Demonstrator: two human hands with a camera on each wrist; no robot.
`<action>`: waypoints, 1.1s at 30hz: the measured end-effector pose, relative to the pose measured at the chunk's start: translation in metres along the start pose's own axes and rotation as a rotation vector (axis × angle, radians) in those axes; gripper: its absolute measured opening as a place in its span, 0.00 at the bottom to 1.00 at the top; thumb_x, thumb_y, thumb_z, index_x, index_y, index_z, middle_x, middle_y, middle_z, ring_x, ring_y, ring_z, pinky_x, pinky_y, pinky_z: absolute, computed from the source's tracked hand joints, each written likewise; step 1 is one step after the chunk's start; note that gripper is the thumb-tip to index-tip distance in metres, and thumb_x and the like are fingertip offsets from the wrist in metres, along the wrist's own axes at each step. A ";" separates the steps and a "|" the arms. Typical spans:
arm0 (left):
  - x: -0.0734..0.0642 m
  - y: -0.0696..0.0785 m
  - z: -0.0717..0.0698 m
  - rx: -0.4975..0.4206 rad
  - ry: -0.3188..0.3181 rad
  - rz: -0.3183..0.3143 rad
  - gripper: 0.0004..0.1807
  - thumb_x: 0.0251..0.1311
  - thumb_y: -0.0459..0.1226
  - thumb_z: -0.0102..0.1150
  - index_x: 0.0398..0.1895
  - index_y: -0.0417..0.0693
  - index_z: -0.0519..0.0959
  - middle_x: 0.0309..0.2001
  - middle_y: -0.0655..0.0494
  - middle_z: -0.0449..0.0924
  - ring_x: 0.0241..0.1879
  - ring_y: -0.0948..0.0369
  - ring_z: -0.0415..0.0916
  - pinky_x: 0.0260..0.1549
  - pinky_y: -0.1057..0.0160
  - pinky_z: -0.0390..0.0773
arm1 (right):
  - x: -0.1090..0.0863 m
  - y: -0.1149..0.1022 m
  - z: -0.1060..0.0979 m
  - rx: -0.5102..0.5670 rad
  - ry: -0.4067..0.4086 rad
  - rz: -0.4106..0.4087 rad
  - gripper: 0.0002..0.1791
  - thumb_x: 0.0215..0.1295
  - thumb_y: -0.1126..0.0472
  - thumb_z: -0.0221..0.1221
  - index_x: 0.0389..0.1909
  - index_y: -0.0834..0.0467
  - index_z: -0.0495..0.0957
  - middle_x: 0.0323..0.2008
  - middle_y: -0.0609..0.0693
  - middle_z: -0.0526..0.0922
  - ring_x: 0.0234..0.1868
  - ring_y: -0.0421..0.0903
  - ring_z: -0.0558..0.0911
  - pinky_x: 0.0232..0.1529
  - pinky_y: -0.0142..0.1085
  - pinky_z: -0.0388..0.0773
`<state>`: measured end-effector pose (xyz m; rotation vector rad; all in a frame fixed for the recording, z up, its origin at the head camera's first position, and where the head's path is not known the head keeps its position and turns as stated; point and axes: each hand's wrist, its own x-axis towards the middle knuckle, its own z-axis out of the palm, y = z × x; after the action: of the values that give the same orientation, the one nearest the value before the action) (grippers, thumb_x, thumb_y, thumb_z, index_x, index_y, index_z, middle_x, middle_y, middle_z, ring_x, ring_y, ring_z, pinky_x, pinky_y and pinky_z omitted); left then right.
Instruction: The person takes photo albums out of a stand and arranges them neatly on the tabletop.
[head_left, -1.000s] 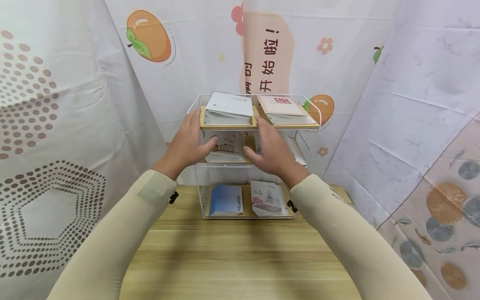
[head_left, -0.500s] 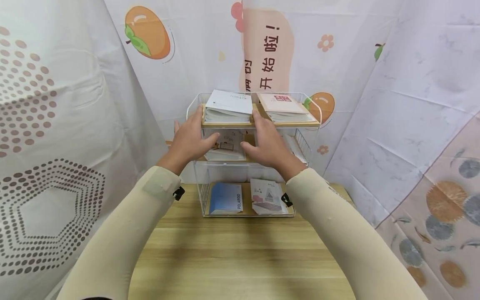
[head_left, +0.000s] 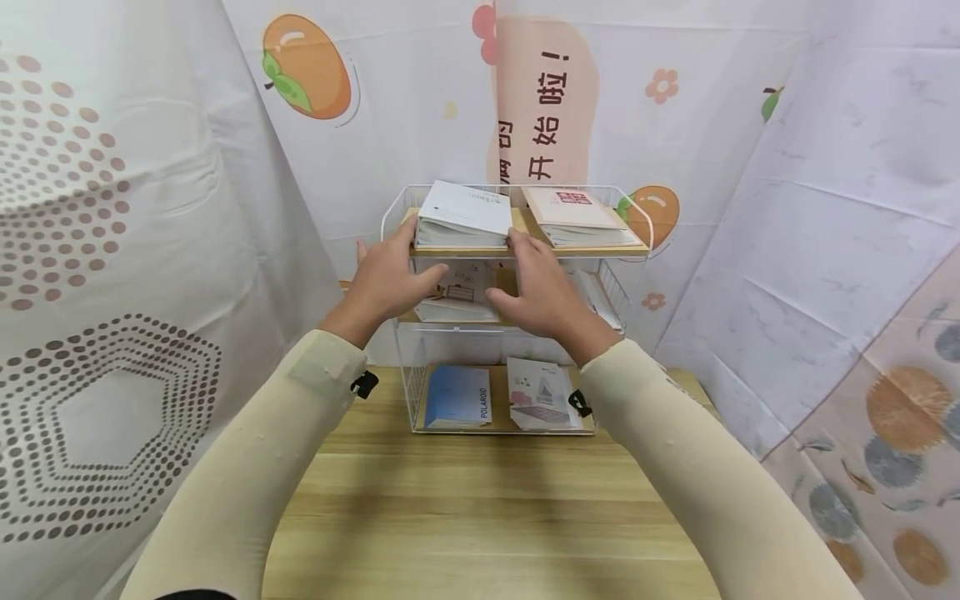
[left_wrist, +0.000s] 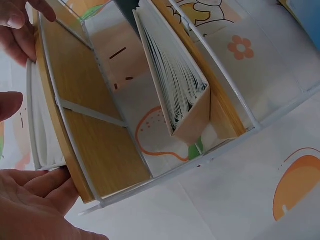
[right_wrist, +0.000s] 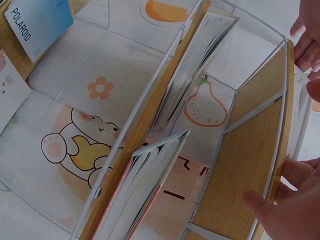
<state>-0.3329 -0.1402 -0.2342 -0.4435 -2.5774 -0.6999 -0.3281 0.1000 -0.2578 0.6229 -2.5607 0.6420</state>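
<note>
A white photo album [head_left: 465, 210] lies on the top wooden shelf of a white wire rack [head_left: 480, 329], left of a pale pink album [head_left: 573, 210]. My left hand [head_left: 384, 282] has its fingertips at the white album's left side. At its right front corner are the fingers of my right hand [head_left: 538, 287]. Both thumbs point inward below the shelf's front edge. In the left wrist view, the fingers of the left hand [left_wrist: 37, 200] reach the end of the white album [left_wrist: 45, 120]. Extended fingers of the right hand [right_wrist: 295, 205] lie at the shelf edge in the right wrist view.
Two more albums stand on the middle shelf [head_left: 457, 292], partly behind my hands. The bottom shelf holds a blue POLAROID album [head_left: 459, 396] and a white illustrated one [head_left: 538, 396]. Printed curtains surround the wooden table [head_left: 480, 517].
My left fingers have shifted from the shelf's left front edge to the white album's left side. The right hand has edged close to the album's right corner. The albums look unmoved on the rack.
</note>
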 end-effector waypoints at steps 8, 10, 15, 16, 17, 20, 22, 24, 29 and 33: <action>-0.005 0.001 0.001 0.002 0.012 0.025 0.48 0.55 0.59 0.55 0.76 0.59 0.46 0.67 0.54 0.67 0.67 0.49 0.63 0.64 0.31 0.29 | -0.004 -0.003 -0.003 -0.009 -0.005 -0.002 0.50 0.57 0.40 0.56 0.75 0.54 0.44 0.70 0.50 0.60 0.73 0.45 0.53 0.69 0.48 0.58; -0.008 0.001 0.001 -0.012 0.018 0.038 0.47 0.55 0.59 0.56 0.75 0.60 0.47 0.65 0.54 0.69 0.65 0.50 0.66 0.66 0.34 0.42 | -0.005 -0.003 -0.003 -0.017 -0.004 -0.010 0.50 0.58 0.40 0.56 0.75 0.55 0.44 0.70 0.52 0.60 0.73 0.46 0.54 0.68 0.48 0.59; -0.015 0.001 0.001 -0.073 0.037 0.082 0.44 0.55 0.57 0.58 0.73 0.60 0.54 0.59 0.53 0.75 0.56 0.53 0.74 0.51 0.47 0.74 | -0.008 -0.003 -0.003 -0.039 -0.010 -0.016 0.50 0.58 0.39 0.56 0.75 0.55 0.44 0.70 0.53 0.60 0.72 0.47 0.55 0.68 0.48 0.60; -0.016 0.001 0.000 -0.081 0.040 0.088 0.43 0.55 0.57 0.58 0.73 0.59 0.54 0.58 0.53 0.76 0.55 0.53 0.74 0.51 0.48 0.74 | -0.009 -0.003 -0.003 -0.044 -0.009 -0.015 0.50 0.58 0.39 0.55 0.75 0.55 0.44 0.70 0.53 0.60 0.72 0.47 0.55 0.68 0.48 0.60; -0.017 0.002 0.000 -0.084 0.046 0.093 0.43 0.55 0.57 0.58 0.73 0.59 0.55 0.58 0.53 0.76 0.55 0.53 0.74 0.51 0.48 0.74 | -0.010 -0.003 -0.003 -0.048 -0.008 -0.016 0.50 0.58 0.38 0.55 0.75 0.55 0.45 0.70 0.53 0.60 0.72 0.47 0.55 0.68 0.48 0.60; -0.020 0.003 -0.001 -0.094 0.054 0.096 0.43 0.55 0.55 0.58 0.73 0.58 0.55 0.58 0.53 0.76 0.55 0.54 0.74 0.51 0.48 0.74 | -0.012 -0.004 -0.004 -0.057 0.004 -0.022 0.50 0.58 0.39 0.55 0.75 0.57 0.46 0.69 0.54 0.61 0.72 0.48 0.56 0.68 0.48 0.61; -0.022 0.004 -0.001 -0.099 0.055 0.092 0.43 0.55 0.54 0.58 0.73 0.59 0.54 0.58 0.53 0.76 0.55 0.55 0.74 0.51 0.48 0.74 | -0.013 -0.005 -0.005 -0.065 0.008 -0.025 0.50 0.58 0.39 0.55 0.74 0.57 0.46 0.69 0.55 0.61 0.71 0.49 0.57 0.68 0.49 0.60; -0.024 0.006 -0.001 -0.105 0.061 0.089 0.43 0.54 0.53 0.58 0.73 0.59 0.54 0.57 0.53 0.77 0.51 0.56 0.75 0.48 0.49 0.75 | -0.014 -0.005 -0.005 -0.068 0.012 -0.029 0.49 0.58 0.39 0.55 0.74 0.57 0.47 0.69 0.55 0.62 0.71 0.50 0.57 0.67 0.49 0.61; -0.029 0.008 -0.001 -0.119 0.089 0.085 0.42 0.53 0.50 0.58 0.73 0.62 0.55 0.56 0.55 0.77 0.47 0.58 0.75 0.44 0.50 0.76 | -0.017 -0.007 -0.006 -0.078 0.030 -0.040 0.48 0.58 0.38 0.54 0.74 0.56 0.48 0.68 0.55 0.63 0.70 0.50 0.59 0.67 0.49 0.62; -0.033 0.008 -0.002 -0.149 0.113 0.074 0.41 0.53 0.50 0.59 0.72 0.62 0.57 0.59 0.59 0.75 0.53 0.59 0.74 0.50 0.50 0.74 | -0.020 -0.009 -0.005 -0.045 0.055 -0.040 0.46 0.60 0.39 0.53 0.73 0.56 0.51 0.67 0.54 0.65 0.69 0.49 0.61 0.66 0.49 0.63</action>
<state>-0.3009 -0.1407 -0.2449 -0.5277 -2.4008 -0.8689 -0.3060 0.1021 -0.2615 0.6306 -2.4981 0.5793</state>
